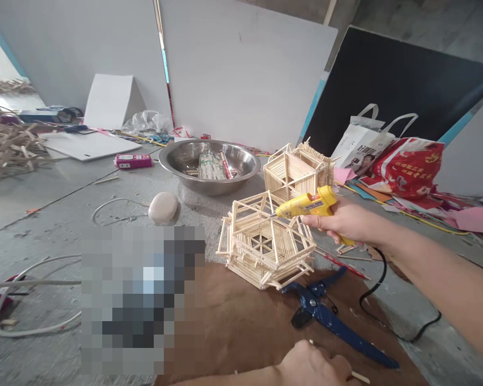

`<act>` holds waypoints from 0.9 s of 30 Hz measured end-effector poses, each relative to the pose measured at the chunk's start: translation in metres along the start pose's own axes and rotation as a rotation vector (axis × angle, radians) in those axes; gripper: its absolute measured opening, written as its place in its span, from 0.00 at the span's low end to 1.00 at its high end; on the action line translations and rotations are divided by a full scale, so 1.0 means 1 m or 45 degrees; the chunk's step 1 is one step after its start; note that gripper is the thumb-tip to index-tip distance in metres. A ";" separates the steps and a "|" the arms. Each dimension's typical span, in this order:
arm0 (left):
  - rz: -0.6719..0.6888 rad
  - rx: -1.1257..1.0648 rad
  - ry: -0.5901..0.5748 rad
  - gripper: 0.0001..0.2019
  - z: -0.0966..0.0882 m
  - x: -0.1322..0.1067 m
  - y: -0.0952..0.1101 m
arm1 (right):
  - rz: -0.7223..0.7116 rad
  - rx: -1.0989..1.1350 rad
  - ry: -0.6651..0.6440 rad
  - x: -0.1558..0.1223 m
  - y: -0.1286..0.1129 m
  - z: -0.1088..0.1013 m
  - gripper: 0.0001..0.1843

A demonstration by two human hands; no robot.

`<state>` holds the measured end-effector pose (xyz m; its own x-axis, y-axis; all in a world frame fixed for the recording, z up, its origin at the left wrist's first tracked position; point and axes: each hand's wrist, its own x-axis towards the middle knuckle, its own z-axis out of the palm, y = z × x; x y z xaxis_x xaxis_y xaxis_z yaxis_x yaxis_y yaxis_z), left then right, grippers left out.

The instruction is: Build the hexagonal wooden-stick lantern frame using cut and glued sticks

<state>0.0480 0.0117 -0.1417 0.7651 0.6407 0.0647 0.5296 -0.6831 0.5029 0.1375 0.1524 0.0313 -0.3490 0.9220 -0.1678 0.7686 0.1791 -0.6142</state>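
Observation:
My right hand [351, 219] is closed around the grip of a yellow hot glue gun [304, 205]. Its nozzle points left, at the upper sticks of a many-sided wooden-stick frame [279, 262]; whether it touches them I cannot tell. At the bottom edge my left hand [312, 367] is closed on a thin wooden stick [361, 377], whose ends poke out of the fingers. Between the hands lies a blue hand cutter [338, 323] on a brown sheet [241, 327]. Behind the frame stands a second stick structure [292, 174].
A steel basin [213, 187] holding packaged sticks stands beyond, with a whitish round stone [163, 207] before it. A purple box [133, 161], a red bag [408, 167] and a white bag [356, 142] lie further off. The gun's black cord [380, 279] loops at right. A blurred patch hides the left front.

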 end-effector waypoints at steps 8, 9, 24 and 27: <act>-0.129 0.080 -0.145 0.11 -0.021 0.004 0.011 | 0.006 0.061 -0.002 -0.007 0.009 -0.006 0.18; -0.139 0.081 -0.145 0.12 -0.023 0.004 0.012 | 0.016 0.071 0.006 -0.007 0.009 -0.007 0.18; 0.239 0.370 0.019 0.06 -0.011 -0.001 0.005 | 0.085 0.184 0.440 -0.012 0.029 -0.020 0.18; 0.268 0.398 0.044 0.11 -0.019 -0.002 0.007 | 0.084 0.407 0.560 -0.033 0.051 -0.034 0.18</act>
<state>0.0430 0.0123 -0.1224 0.8592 0.4824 0.1705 0.4521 -0.8718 0.1884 0.2063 0.1428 0.0323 0.0042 0.9966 0.0822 0.5562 0.0660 -0.8284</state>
